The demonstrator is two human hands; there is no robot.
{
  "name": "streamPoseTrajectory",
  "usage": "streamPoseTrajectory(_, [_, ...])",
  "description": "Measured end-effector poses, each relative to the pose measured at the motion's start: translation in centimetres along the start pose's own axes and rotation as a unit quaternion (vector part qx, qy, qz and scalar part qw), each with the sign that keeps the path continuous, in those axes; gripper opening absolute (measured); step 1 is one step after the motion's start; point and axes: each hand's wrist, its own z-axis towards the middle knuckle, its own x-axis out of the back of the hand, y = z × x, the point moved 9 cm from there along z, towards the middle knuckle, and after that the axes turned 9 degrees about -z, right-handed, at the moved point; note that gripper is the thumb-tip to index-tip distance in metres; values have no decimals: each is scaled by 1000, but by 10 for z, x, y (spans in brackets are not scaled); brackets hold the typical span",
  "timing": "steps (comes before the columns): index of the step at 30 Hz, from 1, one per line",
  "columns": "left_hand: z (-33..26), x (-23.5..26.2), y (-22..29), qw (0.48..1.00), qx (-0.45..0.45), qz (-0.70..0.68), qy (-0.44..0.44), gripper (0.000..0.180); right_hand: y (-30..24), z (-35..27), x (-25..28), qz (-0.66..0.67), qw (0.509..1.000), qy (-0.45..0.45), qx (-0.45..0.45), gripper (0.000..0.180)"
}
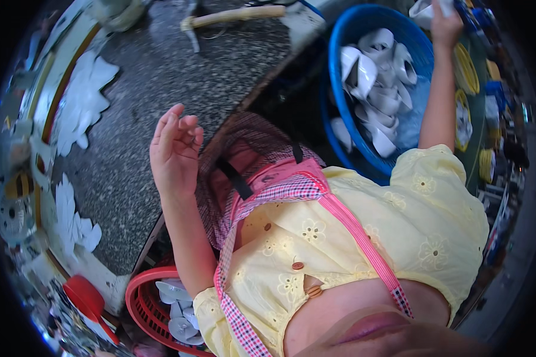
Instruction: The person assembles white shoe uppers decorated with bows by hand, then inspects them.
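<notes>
Head view looks down: the right hand (445, 24) reaches past the blue basket (345, 35) and is clamped on a white moulded piece (421, 12) at the top edge, above the pile of curved white plastic parts (375, 89) heaped in that basket. The left hand (174, 149) hangs over the grey speckled counter (161, 77), fingers loosely curled, gripping nothing. White flat cut-outs (86, 101) lie along the counter's far side. Low down, a red basket (140, 303) carries more white parts, a red scoop (86, 300) beside it.
</notes>
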Motion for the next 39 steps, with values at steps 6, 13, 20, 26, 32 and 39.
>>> streamPoseTrajectory(6, [0, -29, -17, 994, 36, 71, -82, 19, 98, -102, -130, -231, 917, -322, -40, 49])
streamPoseTrajectory(13, [-72, 51, 58, 994, -93, 51, 39, 22, -19, -27, -130, 138, 965, -202, 99, 30])
streamPoseTrajectory(20, [-382, 185, 189, 793, -451, 112, 393, 22, -220, -63, -116, 323, 833, -238, 381, 27])
streamPoseTrajectory(26, [-552, 186, 102, 551, -351, 307, 693, 19, -431, -201, -48, 481, 646, -331, 491, 24])
streamPoseTrajectory(32, [-419, 213, 44, 604, -199, 491, 596, 49, -505, -289, 40, 514, 426, -364, 650, 27])
streamPoseTrajectory(39, [-375, 233, 72, 568, -208, 582, 544, 66, -553, -408, 87, 527, 342, -294, 720, 38])
